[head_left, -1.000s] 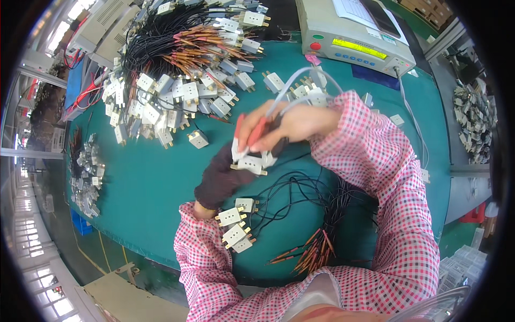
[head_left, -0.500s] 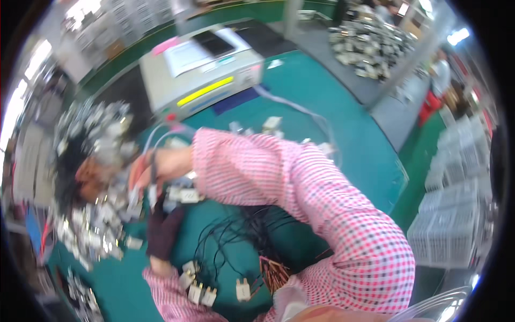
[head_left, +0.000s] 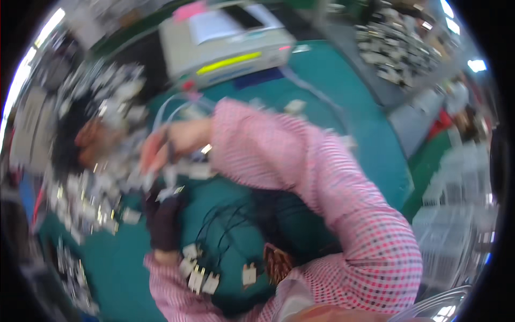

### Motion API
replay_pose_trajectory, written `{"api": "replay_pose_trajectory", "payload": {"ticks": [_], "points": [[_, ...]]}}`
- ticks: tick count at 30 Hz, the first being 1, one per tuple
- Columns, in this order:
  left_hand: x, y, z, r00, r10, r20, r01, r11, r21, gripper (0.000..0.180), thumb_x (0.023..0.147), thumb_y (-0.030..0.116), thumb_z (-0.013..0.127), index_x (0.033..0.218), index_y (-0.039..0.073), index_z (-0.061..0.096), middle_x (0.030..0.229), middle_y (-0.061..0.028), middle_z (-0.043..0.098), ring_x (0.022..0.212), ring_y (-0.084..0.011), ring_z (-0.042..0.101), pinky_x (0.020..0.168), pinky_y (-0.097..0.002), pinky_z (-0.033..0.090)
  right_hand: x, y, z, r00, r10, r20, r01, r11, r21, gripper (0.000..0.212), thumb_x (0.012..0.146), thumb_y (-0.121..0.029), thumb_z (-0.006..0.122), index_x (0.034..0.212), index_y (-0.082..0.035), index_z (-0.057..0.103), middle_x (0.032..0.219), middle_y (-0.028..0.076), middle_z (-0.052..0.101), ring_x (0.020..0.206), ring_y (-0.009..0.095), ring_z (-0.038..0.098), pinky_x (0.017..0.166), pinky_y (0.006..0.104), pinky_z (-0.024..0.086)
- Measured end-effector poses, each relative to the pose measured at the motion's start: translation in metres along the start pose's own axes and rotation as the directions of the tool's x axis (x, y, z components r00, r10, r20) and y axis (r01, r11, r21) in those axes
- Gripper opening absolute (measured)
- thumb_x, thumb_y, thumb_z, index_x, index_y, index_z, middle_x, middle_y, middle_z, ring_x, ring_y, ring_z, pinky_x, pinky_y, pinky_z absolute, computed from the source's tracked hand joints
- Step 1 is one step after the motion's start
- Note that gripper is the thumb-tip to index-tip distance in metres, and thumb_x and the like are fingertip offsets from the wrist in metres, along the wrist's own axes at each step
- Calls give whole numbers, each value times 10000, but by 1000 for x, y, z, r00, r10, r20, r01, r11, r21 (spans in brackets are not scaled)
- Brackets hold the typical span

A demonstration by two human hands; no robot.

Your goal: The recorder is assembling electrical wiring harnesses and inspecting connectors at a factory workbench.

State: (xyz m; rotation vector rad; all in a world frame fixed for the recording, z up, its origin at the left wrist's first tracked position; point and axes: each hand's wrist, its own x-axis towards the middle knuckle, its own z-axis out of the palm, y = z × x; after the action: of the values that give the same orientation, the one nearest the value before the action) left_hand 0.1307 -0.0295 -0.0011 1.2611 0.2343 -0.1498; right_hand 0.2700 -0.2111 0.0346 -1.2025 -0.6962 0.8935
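Note:
My left hand [head_left: 165,222], in a dark glove, reaches up from the lower left. A small white plug [head_left: 169,193] with shiny metal sits at its fingertips, blurred by motion. My right hand [head_left: 179,139], bare, is bent across the bench just above it. Its fingers close round a pale cable lead [head_left: 170,174] whose whitish end points down at the plug; whether they touch is too blurred to tell. Beside my left wrist lie several white plugs [head_left: 197,278] on thin black cords. Another white plug [head_left: 249,274] lies apart, next to a bundle of coppery cord ends [head_left: 278,264].
A beige instrument box [head_left: 225,53] with a lit yellow display stands at the back, paper and a phone on top. Another person's hand [head_left: 94,142] works at a heap of white plugs [head_left: 86,204] on the left. Pale baskets [head_left: 448,231] are stacked at right.
The whole view has shifted, so the instrument box sits higher and further right. A white plug now shows at my left fingertips. My right hand still holds its lead close by.

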Motion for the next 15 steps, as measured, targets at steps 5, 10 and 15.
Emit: {"api": "replay_pose_trajectory", "payload": {"ticks": [5, 10, 15], "points": [[7, -6, -18, 963, 67, 260, -5, 973, -232, 658, 781, 104, 661, 1380, 112, 388, 1183, -70, 543, 995, -195, 551, 815, -340, 486, 5, -1, 4, 988, 27, 155, 21, 953, -302, 126, 806, -96, 701, 881, 2, 674, 986, 97, 657, 961, 197, 600, 845, 291, 467], [9, -3, -24, 954, 69, 290, -7, 978, -210, 699, 762, 90, 682, 1392, 112, 379, 1182, -76, 561, 1009, -202, 566, 843, -341, 481, 6, -8, 8, 966, -131, 223, 182, 956, -230, 59, 814, -28, 649, 845, 22, 656, 1041, 108, 640, 1037, 232, 559, 890, 318, 430], [7, -2, -29, 931, 9, 364, 42, 990, -133, 711, 759, 32, 660, 1403, 108, 367, 1199, -80, 567, 1038, -202, 574, 871, -328, 471, 5, -10, 11, 975, -98, 200, 153, 948, -280, 118, 822, -29, 638, 929, 12, 665, 1045, 94, 630, 1033, 211, 558, 881, 299, 431]]}}
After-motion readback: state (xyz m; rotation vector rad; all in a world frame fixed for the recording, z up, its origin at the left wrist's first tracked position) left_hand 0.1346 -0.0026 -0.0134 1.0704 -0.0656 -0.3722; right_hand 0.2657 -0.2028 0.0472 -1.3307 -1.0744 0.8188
